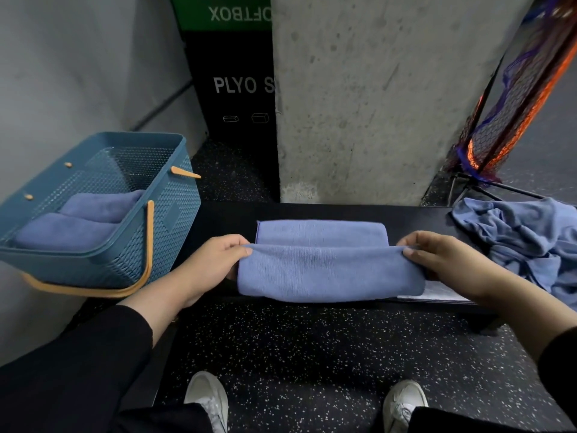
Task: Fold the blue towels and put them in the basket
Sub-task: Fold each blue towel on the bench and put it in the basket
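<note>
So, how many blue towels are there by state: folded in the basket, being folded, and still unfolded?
Folded in the basket: 2 (one, another)
Being folded, pinched by left hand and right hand: 1
Unfolded, in the crumpled heap: cannot tell how many
Total countable: 3

A tall black panel [232, 85] stood against the wall behind the scene. White capital letters on it read "PLYO S", with the rest of the word cut off by a concrete pillar [374, 89]. Below the letters were two small white outline drawings of boxes. A green band [218, 12] topped the panel, carrying white letters printed upside down, apparently "OFTBOX", the start hidden by the pillar.
</note>
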The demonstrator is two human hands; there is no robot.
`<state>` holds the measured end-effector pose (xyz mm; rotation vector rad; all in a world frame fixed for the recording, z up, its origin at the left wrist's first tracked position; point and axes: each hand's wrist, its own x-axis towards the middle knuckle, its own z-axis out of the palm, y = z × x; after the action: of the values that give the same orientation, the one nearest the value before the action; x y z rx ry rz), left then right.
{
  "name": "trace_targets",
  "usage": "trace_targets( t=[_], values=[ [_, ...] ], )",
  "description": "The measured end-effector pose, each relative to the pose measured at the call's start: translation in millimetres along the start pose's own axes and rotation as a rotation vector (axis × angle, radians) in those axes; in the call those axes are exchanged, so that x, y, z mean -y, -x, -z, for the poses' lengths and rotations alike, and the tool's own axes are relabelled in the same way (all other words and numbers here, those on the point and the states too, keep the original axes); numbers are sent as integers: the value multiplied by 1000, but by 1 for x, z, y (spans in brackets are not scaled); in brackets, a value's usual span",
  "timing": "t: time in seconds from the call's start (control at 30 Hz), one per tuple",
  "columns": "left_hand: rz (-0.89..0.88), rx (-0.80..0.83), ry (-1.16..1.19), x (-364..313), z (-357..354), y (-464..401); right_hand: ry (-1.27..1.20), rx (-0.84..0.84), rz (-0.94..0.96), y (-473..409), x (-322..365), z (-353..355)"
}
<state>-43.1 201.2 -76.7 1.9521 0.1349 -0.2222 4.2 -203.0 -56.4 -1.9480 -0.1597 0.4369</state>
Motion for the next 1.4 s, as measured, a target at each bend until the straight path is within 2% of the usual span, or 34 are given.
trace_targets(
  t=[0.1, 0.37, 0.53, 0.9, 0.97, 1.03, 1.1, 1.17, 1.23, 1.3, 1.33, 1.4],
  values=[
    [41, 50, -25, 4, -3, -1, -21, 5, -28, -7, -7, -2],
    [33, -171, -127, 2, -12, -48, 197, -264, 12, -58, -12, -8],
    [45, -223, -160, 6, -13, -92, 316, -348, -5, -100, -13, -8],
    [27, -248, -537, 21, -21, -134, 640, -378, -123, -146, -37, -13],
    [-30, -294, -662, 23, -22, -131, 752, -405, -84, -145, -44, -15],
    [-191, -333, -748, 21, -22, -128, 815, -468, -43, -141, -41, -18],
    [-341, -231, -807, 15, -27, -124, 822, -492, 76, -137, -28, -27],
    [-369, -47, -907, 13, -36, -119, 789, -398, 165, -129, -6, -42],
    [-314, 69, -988, 16, -44, -115, 784, -119, 86, -116, 13, -58],
    [-282, 84, -1020, 20, -46, -113, 897, 190, -12, -102, 22, -77],
    [-282, 71, -1033, 21, -46, -113, 958, 273, -16, -98, 22, -86],
    [-271, 40, -1058, 21, -45, -113, 1015, 271, 28, -94, 17, -97]
  ],
)
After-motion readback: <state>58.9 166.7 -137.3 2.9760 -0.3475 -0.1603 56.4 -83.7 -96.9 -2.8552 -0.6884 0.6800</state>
